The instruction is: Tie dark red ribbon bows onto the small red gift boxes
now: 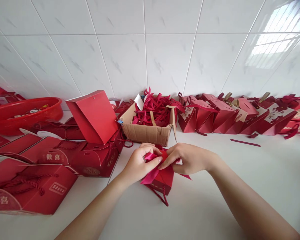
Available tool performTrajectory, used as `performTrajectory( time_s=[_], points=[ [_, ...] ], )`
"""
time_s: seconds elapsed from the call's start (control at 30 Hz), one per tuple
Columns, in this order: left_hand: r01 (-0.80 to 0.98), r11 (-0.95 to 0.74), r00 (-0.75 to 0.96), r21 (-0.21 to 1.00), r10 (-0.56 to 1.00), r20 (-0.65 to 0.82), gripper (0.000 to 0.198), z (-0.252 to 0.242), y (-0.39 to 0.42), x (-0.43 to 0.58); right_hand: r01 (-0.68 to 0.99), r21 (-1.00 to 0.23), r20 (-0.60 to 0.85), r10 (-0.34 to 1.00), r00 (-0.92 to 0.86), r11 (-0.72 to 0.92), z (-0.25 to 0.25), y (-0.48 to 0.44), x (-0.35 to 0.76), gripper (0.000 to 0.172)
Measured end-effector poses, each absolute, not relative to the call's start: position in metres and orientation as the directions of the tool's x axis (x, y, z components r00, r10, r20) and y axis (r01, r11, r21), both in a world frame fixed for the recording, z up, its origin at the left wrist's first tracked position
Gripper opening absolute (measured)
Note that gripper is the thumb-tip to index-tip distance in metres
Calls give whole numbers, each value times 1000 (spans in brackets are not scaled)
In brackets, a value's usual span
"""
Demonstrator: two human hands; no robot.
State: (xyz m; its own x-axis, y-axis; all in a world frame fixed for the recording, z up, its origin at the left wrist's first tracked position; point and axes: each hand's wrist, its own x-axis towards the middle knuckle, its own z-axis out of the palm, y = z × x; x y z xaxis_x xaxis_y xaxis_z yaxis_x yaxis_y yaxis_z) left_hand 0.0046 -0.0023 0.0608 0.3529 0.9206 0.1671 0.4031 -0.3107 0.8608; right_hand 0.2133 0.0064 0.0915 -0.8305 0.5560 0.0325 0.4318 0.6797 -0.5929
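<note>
A small red gift box (164, 181) sits on the white tabletop in front of me, with a dark red twisted cord hanging off its near side. Across its top runs a shiny crimson ribbon (150, 176), its tails spread to both sides. My left hand (142, 163) pinches the ribbon between thumb and fingers at the top of the box. From the other side my right hand (187, 158) closes on the ribbon too, its index fingertip meeting my left thumb. The fingers hide the middle of the ribbon, so I cannot see whether it is knotted.
A cardboard box (147, 132) full of loose crimson ribbons stands behind. Several red boxes (57, 153) with cord handles crowd the left, near a red basin (50, 111). More red boxes (221, 113) line the tiled wall at right; a ribbon strip (245, 142) lies before them.
</note>
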Motion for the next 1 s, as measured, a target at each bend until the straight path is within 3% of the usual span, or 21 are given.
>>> performTrajectory(
  time_s=[0.13, 0.3, 0.43, 0.57, 0.83, 1.0],
  points=[
    [402, -324, 375, 856, 912, 168, 7, 57, -1, 9, 448, -576, 20, 560, -829, 684, 94, 5, 213, 53],
    [354, -323, 419, 878, 894, 161, 43, 58, -1, 7, 356, -614, 117, 528, -841, 704, 96, 8, 219, 43],
    [369, -320, 444, 873, 886, 137, 36, 59, -2, 5, 341, -615, 194, 555, -809, 711, 96, 11, 223, 27],
    [386, -341, 437, 857, 886, 156, 46, 60, -2, 6, 391, -596, 241, 621, -746, 701, 90, 15, 224, 18],
    [457, -428, 493, 780, 851, 178, 47, 61, -2, 4, 430, -500, 330, 625, -708, 752, 87, 17, 225, 9],
    [430, -399, 474, 810, 863, 174, 48, 60, 0, 4, 448, -442, 363, 612, -703, 777, 87, 15, 223, 9]
  ],
)
